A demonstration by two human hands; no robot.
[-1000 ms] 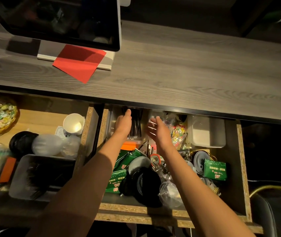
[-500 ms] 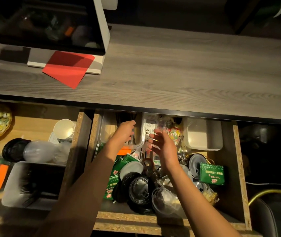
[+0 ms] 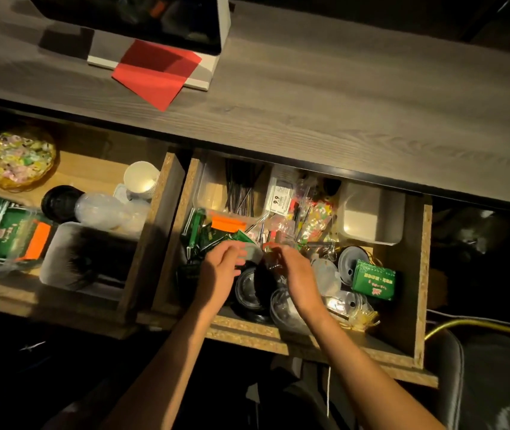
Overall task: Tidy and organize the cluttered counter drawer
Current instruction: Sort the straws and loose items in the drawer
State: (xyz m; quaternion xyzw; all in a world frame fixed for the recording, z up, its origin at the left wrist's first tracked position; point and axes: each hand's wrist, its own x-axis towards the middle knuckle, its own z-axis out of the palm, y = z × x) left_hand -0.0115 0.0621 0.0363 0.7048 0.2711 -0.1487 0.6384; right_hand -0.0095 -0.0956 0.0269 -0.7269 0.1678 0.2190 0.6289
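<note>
- The open chipboard counter drawer (image 3: 416,274) on our right is full of light, loose clutter: green paper sachets (image 3: 374,279), black plastic cup lids (image 3: 249,287), clear domed plastic lids (image 3: 284,308) and cellophane packets (image 3: 312,225).
- We judge all of it light. The clear lids are thin, slippery and easily crushed, so we would take them by the rim. The sachets are soft, best gathered in stacks.
- Our left hand (image 3: 221,268) hovers over the sachets and black lids, fingers loosely curled. Whether it holds anything, we cannot tell.
- Our right hand (image 3: 294,271) sits just beside it above the clear lids. Its fingertips are blurred, so its grip is unclear.
</note>
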